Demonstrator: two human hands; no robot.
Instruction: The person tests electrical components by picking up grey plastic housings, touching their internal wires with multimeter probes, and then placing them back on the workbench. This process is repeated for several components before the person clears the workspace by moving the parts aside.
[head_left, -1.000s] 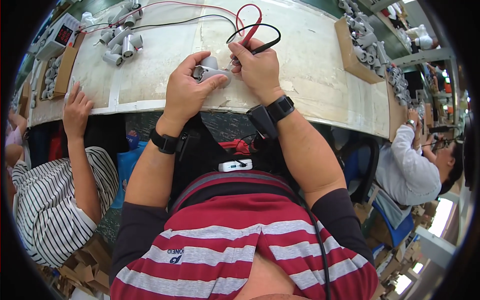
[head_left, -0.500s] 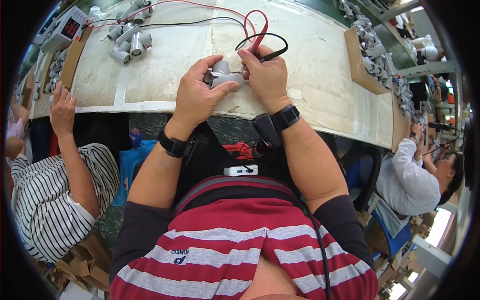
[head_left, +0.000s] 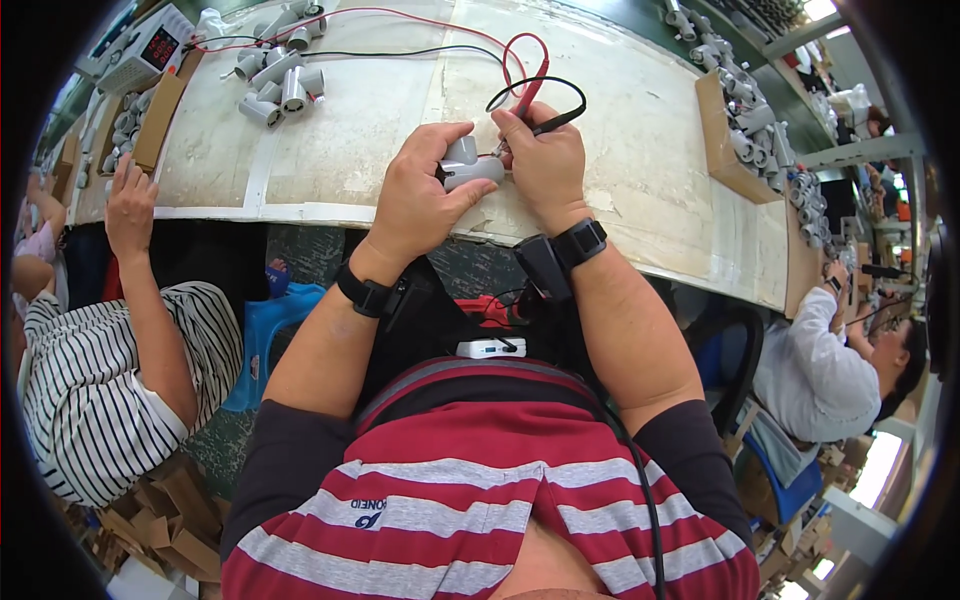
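Note:
My left hand (head_left: 415, 195) is closed around a grey T-shaped plastic housing (head_left: 472, 174), thumb along its near side and fingers over the back. In my right hand (head_left: 548, 168) are a red test probe (head_left: 533, 90) and a black test probe (head_left: 556, 122), pinched together with their leads looping up. The probe tips meet the right end of the housing near a short reddish wire (head_left: 487, 155). My right fingers hide the exact contact. Both hands hover over the near part of the worktable (head_left: 370, 120).
At the far left stands a power supply (head_left: 150, 48) with lit red digits, its red and black leads crossing the table. Several grey housings (head_left: 285, 85) lie beside it. Cardboard boxes of parts (head_left: 165, 120) (head_left: 715, 130) flank the table. A co-worker's hand (head_left: 130, 205) rests at left; another person (head_left: 815, 360) sits right.
The whole view has shifted slightly. The housing has turned in my left hand, so its open left end shows less. My right hand keeps its pinch on the probes beside it.

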